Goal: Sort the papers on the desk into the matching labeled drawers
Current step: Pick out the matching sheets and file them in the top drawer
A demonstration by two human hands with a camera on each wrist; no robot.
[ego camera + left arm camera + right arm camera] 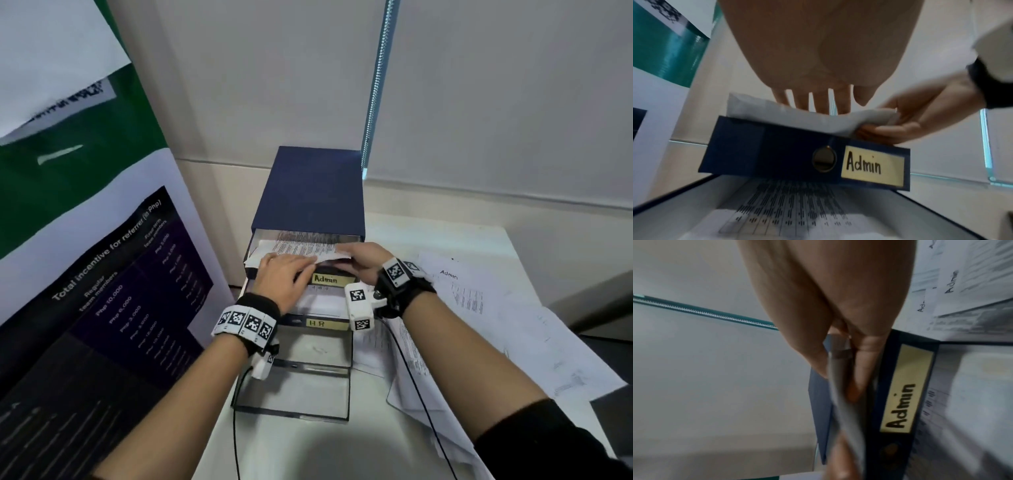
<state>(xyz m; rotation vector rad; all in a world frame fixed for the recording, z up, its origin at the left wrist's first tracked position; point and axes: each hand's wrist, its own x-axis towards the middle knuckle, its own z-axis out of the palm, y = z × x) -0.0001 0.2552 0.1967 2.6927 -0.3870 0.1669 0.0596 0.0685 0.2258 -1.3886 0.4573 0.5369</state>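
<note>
A printed sheet (301, 248) lies over the pulled-out top drawer labelled "Admin" (325, 279) of a dark blue drawer unit (308, 192). My left hand (284, 274) rests flat on the sheet's left part, fingers straight. My right hand (363, 258) pinches the sheet's right edge between thumb and fingers. The left wrist view shows the left hand's fingers (818, 100) on top of the paper (777, 113), which bulges above the Admin drawer front (777, 154), and the right hand (910, 123) gripping the paper's corner. In the right wrist view the right hand (838, 337) pinches the paper (840, 394) edge-on beside the Admin label (904, 395).
Below, the "HR" drawer (320, 323) holds a printed sheet, and a lower drawer (298, 390) is pulled out further. Several loose papers (479, 308), one headed "Admin", are spread on the white desk (325, 452) at the right. A large poster (102, 308) stands close on the left. Wrist-camera cables (236, 428) trail over the desk.
</note>
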